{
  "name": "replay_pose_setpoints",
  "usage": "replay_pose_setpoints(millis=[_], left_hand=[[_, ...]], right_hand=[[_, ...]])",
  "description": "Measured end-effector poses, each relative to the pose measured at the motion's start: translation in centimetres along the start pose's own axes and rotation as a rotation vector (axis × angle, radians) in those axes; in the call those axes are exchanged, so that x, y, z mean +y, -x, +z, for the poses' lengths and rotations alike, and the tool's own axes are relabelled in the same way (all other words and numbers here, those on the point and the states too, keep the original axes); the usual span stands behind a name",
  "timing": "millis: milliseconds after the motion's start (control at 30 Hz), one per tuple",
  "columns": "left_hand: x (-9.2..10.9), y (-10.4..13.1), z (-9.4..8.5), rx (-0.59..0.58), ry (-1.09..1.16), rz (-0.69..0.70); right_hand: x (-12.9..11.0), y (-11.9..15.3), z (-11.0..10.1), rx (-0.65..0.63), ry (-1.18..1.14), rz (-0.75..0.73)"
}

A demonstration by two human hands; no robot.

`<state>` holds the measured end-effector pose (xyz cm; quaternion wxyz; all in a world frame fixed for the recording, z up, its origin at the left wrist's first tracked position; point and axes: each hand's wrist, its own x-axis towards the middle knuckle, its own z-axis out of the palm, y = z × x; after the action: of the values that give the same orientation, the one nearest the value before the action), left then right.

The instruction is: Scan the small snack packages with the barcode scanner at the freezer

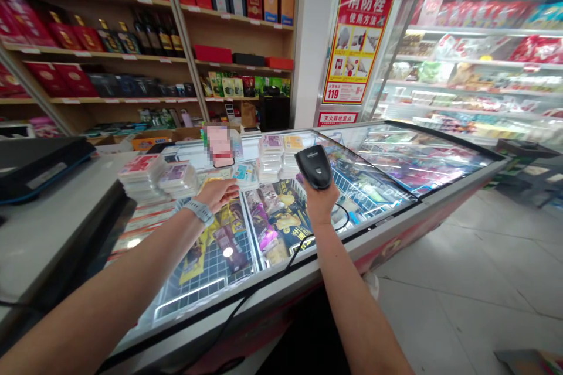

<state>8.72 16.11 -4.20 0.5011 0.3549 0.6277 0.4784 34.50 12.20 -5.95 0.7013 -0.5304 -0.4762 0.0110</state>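
Note:
My right hand (322,202) is wrapped round the handle of a black barcode scanner (314,167), held upright above the chest freezer's glass top. A black cable (294,261) runs from near that hand down over the freezer's front edge. On the glass, my left hand (217,193) reaches out with its fingers extended, beside a flat clear plastic pack with a blue label (245,172). Its fingertips are close to this pack; whether they touch it I cannot tell. Partly behind the same hand lies a pack with a yellowish label (213,176).
Stacks of clear packs with red labels (141,167) and purple labels (178,177) stand left; another stack (270,155) stands behind. The freezer (387,214) holds bagged goods in wire baskets. A grey counter (26,246) is at left, shelves of boxes (213,54) behind.

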Motion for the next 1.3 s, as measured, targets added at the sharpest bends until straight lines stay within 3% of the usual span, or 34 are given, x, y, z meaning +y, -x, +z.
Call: replay_pose_setpoints(millis=[167, 333, 433, 533, 1300], left_hand=[[-1.0, 2.8, -2.8, 0.013, -0.026, 0.127], [-2.8, 5.1, -5.0, 0.103, -0.018, 0.283], [-3.6, 4.9, -5.0, 0.142, 0.01, 0.346], [-4.1, 4.5, -4.6, 0.139, 0.035, 0.39], [-4.2, 5.2, -4.5, 0.137, 0.036, 0.342]], right_hand=[[-0.2, -0.2, -0.3, -0.084, -0.03, -0.015], [-1.5, 0.6, -0.3, -0.461, -0.038, -0.171], [-2.2, 1.5, 0.2, -0.695, -0.016, -0.272], [-2.6, 2.2, 0.8, -0.824, 0.027, -0.353], [-2.7, 2.5, 1.0, -0.87, 0.062, -0.333]])
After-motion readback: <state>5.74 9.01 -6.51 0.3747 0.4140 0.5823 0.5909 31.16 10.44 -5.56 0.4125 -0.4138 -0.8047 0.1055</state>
